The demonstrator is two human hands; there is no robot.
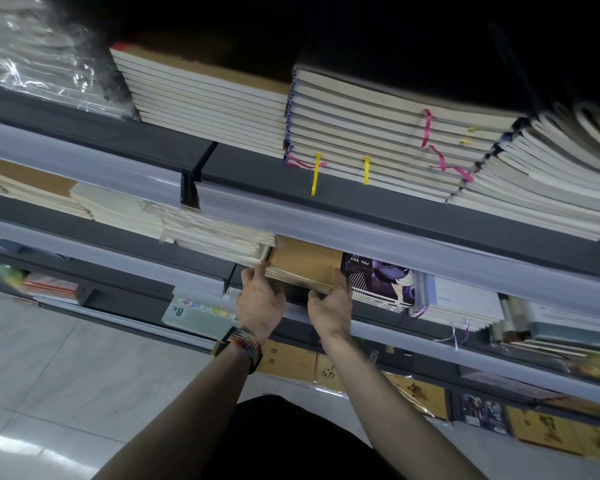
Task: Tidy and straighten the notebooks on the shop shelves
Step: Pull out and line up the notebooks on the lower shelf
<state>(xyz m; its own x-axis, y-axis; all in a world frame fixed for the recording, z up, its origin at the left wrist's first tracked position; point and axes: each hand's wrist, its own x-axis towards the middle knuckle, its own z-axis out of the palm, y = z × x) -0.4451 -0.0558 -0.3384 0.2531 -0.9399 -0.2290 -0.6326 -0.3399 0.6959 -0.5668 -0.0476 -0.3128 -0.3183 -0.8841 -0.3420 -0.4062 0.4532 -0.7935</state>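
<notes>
A stack of brown kraft-cover notebooks [305,263] lies on the middle shelf [430,265], partly under the shelf above. My left hand [262,299] grips the stack's front left corner, fingers curled at its edge. My right hand [331,304] grips the front right corner, thumb on the cover. A woven bracelet and dark watch sit on my left wrist. The back of the stack is hidden by the upper shelf rail.
Left of the brown stack lie cream notebook piles [194,230]; right of it a purple illustrated notebook [378,282] and white stacks [465,306]. The upper shelf holds tall notebook stacks with ribbons [378,133]. Lower shelves hold brown-cover books [288,358]. Tiled floor [66,375] at left.
</notes>
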